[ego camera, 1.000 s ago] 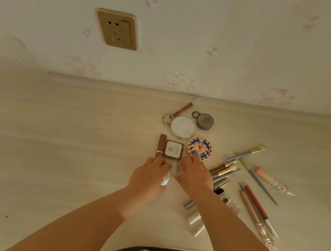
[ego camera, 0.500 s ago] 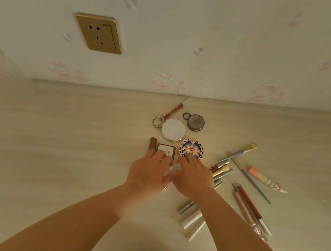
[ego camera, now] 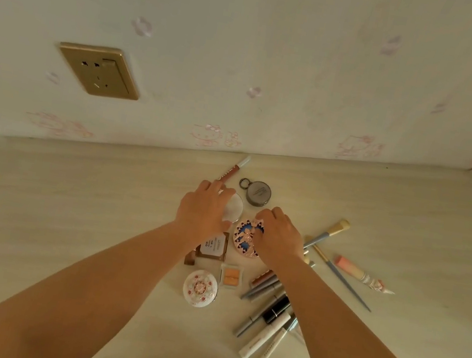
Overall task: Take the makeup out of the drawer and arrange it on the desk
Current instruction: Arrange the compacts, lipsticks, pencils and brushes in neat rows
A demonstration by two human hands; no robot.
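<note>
Your left hand (ego camera: 204, 214) lies over the white round compact (ego camera: 234, 208), its fingers (ego camera: 217, 189) curled down across the lid and gripping it; only the compact's right edge shows past them. Your right hand (ego camera: 278, 236) sits on the blue and pink patterned compact (ego camera: 245, 239), fingers bent and holding its right side, the left half of the lid in plain view. The two compacts lie just beside each other on the pale tabletop (ego camera: 66, 213).

Beyond your knuckles rests a dark grey round compact (ego camera: 258, 193) with a ring on its left, and beside it a slim brown lip pencil (ego camera: 231, 170) pointing toward the wall. Under your left wrist lies a brown square palette (ego camera: 213, 247), touching a brown lipstick tube (ego camera: 191, 257). Nearer you sit a small orange blush pan (ego camera: 231, 277) and a white floral compact (ego camera: 200, 288), close together.

Under and right of your right forearm lies a bundle of pens and tubes (ego camera: 268, 315), all angled the same way. Farther right you see a blue-handled brush (ego camera: 327, 233), a thin blue brush (ego camera: 342, 279) and a pink tube (ego camera: 359, 273). A gold wall socket (ego camera: 100, 70) sits on the wall.
</note>
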